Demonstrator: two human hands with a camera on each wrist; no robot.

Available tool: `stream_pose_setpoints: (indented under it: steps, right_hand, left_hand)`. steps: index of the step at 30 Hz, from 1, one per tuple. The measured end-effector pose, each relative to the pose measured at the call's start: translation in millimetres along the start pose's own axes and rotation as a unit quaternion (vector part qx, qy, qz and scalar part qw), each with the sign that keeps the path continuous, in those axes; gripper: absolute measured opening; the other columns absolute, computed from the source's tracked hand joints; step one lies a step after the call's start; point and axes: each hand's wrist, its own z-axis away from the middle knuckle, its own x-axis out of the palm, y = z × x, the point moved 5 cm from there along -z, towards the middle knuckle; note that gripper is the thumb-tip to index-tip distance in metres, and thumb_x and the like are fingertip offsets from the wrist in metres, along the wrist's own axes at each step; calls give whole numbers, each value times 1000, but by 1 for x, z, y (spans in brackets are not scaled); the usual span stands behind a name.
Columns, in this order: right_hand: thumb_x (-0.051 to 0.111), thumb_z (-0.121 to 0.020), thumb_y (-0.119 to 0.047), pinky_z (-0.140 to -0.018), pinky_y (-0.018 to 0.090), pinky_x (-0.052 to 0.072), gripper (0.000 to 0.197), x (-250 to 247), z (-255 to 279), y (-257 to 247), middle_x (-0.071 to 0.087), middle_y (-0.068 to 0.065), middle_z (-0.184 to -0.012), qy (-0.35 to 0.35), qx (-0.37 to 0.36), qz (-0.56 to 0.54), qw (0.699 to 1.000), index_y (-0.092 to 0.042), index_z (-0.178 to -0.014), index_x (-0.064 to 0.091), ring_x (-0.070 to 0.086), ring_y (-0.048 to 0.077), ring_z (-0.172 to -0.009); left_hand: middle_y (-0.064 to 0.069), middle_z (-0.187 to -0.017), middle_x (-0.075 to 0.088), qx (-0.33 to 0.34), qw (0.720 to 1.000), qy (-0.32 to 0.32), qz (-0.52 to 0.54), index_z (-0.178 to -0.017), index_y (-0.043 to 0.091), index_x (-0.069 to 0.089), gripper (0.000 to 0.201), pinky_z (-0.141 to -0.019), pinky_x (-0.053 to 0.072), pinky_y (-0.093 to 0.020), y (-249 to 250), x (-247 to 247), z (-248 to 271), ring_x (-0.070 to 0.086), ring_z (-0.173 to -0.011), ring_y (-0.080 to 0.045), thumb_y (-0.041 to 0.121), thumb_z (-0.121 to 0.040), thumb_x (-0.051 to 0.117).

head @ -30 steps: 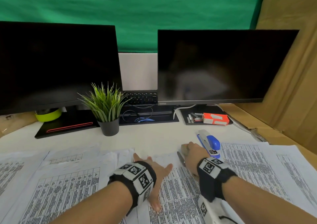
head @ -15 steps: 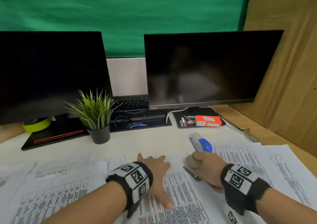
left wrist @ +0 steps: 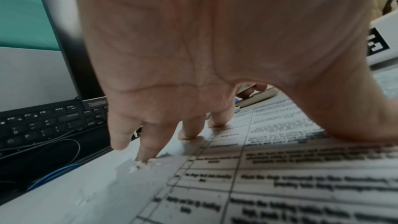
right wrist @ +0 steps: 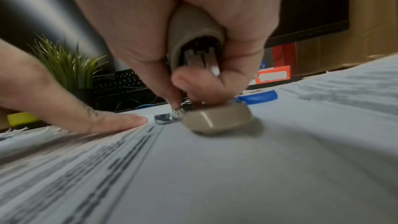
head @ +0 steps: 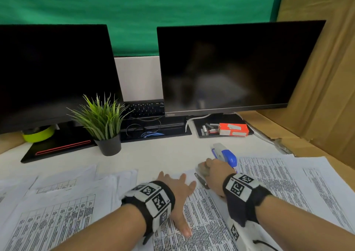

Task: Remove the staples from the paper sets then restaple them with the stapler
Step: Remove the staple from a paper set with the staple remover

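Note:
My left hand (head: 177,190) lies flat, fingers spread, and presses on a printed paper set (head: 207,218) in front of me; the left wrist view shows its fingertips (left wrist: 185,135) on the sheet's (left wrist: 280,176) top edge. Just to the right, my right hand (head: 212,171) grips a beige staple remover (head: 201,171). In the right wrist view this remover (right wrist: 215,118) sits on the paper (right wrist: 193,168) with its metal tip beside my left thumb. A blue and grey stapler (head: 225,154) lies right behind that hand. No staple can be made out.
More printed sheets (head: 53,208) spread left and right (head: 288,183) along the desk. A potted plant (head: 103,120), two dark monitors (head: 230,68), a keyboard (head: 146,108) and a red staple box (head: 233,129) stand at the back. Cardboard (head: 326,77) walls off the right.
My right hand drew back with the staple remover, then returned to the sheet's top corner near my left hand. The left hand stayed pressed on the paper. The head view shifted.

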Motion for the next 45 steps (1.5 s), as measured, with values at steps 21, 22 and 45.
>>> stream_pose_setpoints:
  steps: [21, 22, 45]
  right_hand:
    - [47, -93, -11, -91, 27, 49, 23, -11, 27, 25, 59, 4, -117, -47, -30, 61, 997, -15, -115, 49, 60, 22, -105]
    - [48, -92, -11, -90, 28, 49, 22, -10, 28, 26, 59, 5, -116, -43, -24, 60, 997, -15, -114, 48, 61, 24, -104]
    - [49, -94, -15, -87, 29, 43, 35, -29, 8, 12, 58, 10, -121, 61, 50, -126, 989, -10, -128, 46, 56, 27, -109]
  left_hand:
    - [-6, -162, -16, 6, 1000, 13, 15, -153, 29, -14, 121, -114, 0, -66, 1, 0, 5, 4, -148, -37, 61, -74, 72]
    - [-6, -162, -16, 5, 1000, 13, 14, -153, 29, -13, 121, -114, 0, -66, 1, 0, 5, 5, -148, -36, 61, -74, 72]
    - [-6, -161, -16, 18, 1000, 7, 4, -153, 29, -14, 122, -115, 7, -64, -2, 1, -4, 9, -148, -35, 67, -72, 70]
